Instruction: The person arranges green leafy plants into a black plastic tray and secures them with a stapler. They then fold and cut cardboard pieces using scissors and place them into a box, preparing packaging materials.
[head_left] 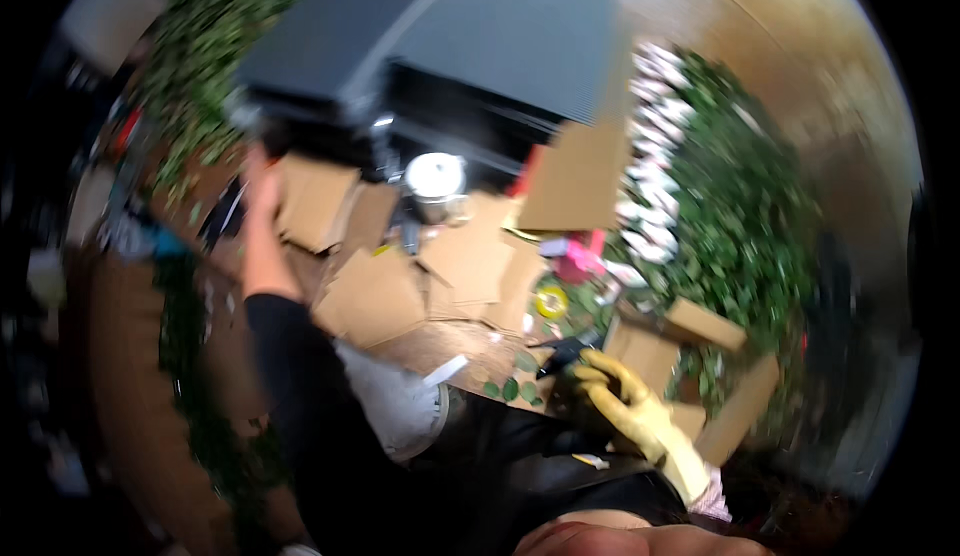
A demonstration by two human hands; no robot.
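Note:
My left hand (261, 184), bare below a black sleeve, reaches up to the dark edge under a grey panel (502, 30). Blur hides its fingers and whether they grip anything. Beside it lies a stack of cardboard pieces (315, 199). My right hand (634, 406) wears a yellow rubber glove, its fingers apart and slightly curled, with nothing visible between them. By its fingertips is a black object (566, 353), too blurred to name. An open cardboard box (645, 349) stands just beyond the glove.
Flat cardboard pieces (465, 252) and a shiny metal container (436, 188) occupy the middle. A yellow tape roll (551, 301) sits near a pink object (579, 257). On the right, white-and-pink bundles (654, 158) adjoin leafy stems (742, 203). More greenery (202, 53) is heaped upper left.

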